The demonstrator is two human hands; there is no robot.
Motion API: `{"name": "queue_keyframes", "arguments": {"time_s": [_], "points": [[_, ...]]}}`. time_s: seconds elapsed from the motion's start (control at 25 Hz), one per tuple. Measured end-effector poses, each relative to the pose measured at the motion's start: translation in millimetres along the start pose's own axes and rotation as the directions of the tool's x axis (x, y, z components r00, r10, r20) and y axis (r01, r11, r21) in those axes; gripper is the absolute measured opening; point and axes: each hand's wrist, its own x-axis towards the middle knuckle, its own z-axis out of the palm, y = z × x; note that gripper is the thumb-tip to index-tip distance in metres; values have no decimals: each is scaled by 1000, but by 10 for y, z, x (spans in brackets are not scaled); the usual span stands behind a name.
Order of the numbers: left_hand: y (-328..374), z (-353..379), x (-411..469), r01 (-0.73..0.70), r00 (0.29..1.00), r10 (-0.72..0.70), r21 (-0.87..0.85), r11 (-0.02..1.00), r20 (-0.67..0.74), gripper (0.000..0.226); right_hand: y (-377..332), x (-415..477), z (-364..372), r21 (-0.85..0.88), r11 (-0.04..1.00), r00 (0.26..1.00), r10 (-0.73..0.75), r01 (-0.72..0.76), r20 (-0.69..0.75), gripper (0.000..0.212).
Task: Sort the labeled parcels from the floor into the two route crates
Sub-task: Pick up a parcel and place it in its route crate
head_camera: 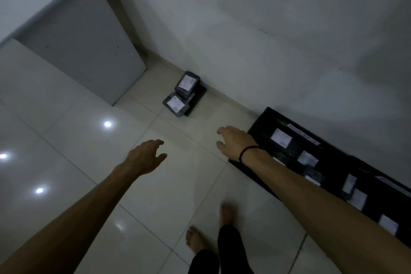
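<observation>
- at the bottom of the frame, 2 bare feet (195, 239) stand on the pale tiled floor (173, 184).
- the left hand (145, 157) at centre reaches forward, fingers loosely spread, holding nothing.
- the right hand (235, 143), a dark band on its wrist, is also spread and empty, just over the near corner of the black crate (262, 127).
- that crate, along the right edge, already holds several labeled parcels.
- farther off, at centre by the wall, 2 dark parcels (181, 95) remain on the floor.
- judged step: reaching for them; next comes stepping closer and bending to grip 1.
</observation>
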Motion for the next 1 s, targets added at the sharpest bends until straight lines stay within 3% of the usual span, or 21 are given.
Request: {"name": "queue_keyframes", "arguments": {"time_s": [0.16,0.36,0.64,0.76,0.88,1.0], "points": [[-391,-452,505,-24,999,23,49,998,28,56,-313,745,-209,-9,1000,1000,26,-26,-15,49],[-770,-761,1714,-26,998,23,69,997,50,54,-318,1975,-142,114,986,992,121,-123,25,48],[-1241,-128,4301,-126,990,105,245,961,98,57,133,4234,928,242,910,942,326,-337,86,47],[-1282,226,5350,-147,981,145,7,989,125,69,327,5172,1250,395,815,901,424,-424,93,51],[-1241,480,6148,-19,985,66,-283,959,160,89,444,5945,1497,583,660,848,521,-474,99,58],[-1218,741,6687,65,991,-8,-438,897,131,80,506,6449,1712,739,452,776,612,-500,152,56]]}}
